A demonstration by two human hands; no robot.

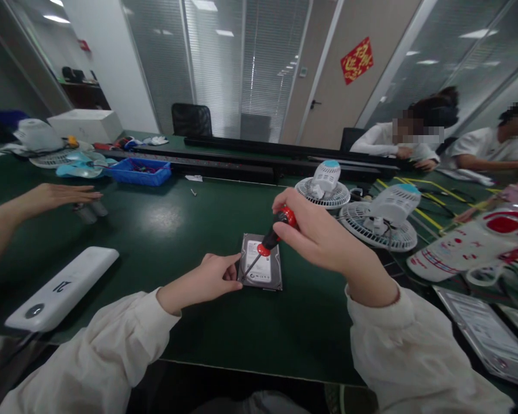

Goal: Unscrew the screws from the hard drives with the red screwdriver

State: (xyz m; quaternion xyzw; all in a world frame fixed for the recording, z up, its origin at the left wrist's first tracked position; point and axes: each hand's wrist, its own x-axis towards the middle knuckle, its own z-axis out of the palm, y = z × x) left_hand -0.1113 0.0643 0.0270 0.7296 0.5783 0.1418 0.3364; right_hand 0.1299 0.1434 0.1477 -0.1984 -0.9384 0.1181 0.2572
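Observation:
A hard drive (265, 267) with a white label lies flat on the green table in front of me. My left hand (211, 279) steadies it, thumb and fingers pressed against its left edge and near corner. In my right hand (313, 233) is a red and black screwdriver (271, 237), the fingers wrapped round its handle. It tilts down to the left, and its tip meets the drive's near left corner, close to my left thumb. Whether a screw sits under the tip is too small to tell.
To the left are a white power bank-like device (63, 290), another person's hand (64, 198) over grey cylinders (88, 211) and a blue tray (141, 172). Fan parts (377, 221), a white patterned bottle (461, 244) and more drives (486, 333) are right. Two people sit beyond.

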